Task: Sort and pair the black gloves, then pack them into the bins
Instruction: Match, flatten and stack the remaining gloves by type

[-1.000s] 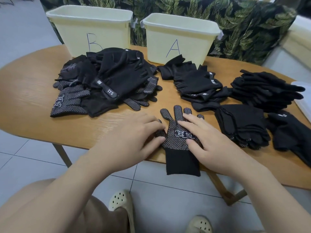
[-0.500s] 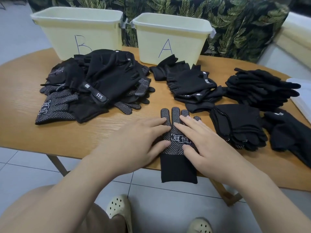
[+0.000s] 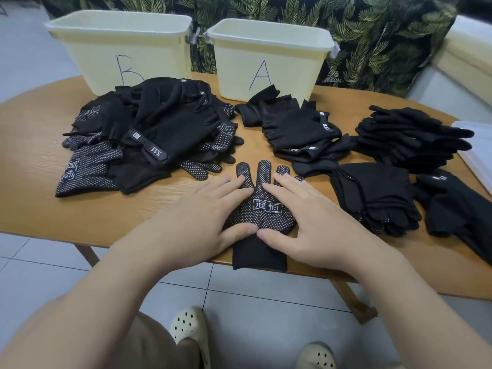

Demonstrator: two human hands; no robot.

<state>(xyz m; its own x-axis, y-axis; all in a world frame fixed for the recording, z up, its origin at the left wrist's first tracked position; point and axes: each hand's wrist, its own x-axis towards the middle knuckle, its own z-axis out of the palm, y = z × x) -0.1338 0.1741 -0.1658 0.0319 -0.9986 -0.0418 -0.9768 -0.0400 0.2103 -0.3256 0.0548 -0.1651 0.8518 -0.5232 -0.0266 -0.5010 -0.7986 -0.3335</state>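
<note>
Right now the dotted glove (image 3: 262, 209) lies flat at the table's (image 3: 40, 209) near edge, cuff hanging off, well in front of bin A (image 3: 269, 55). Your left hand (image 3: 197, 222) and right hand (image 3: 316, 225) press it with straight fingers, gripping nothing. Smooth outward from the printed logo so its layers line up before lifting, keeping clear of the unsorted heap (image 3: 149, 139) left of it

Dotted black glove (image 3: 262, 209) lies flat at the table's six-o'clock edge, fingers toward twelve, cuff overhanging — jumbled glove heap (image 3: 149, 139) at ten, bins (image 3: 269, 65) at twelve.
</note>
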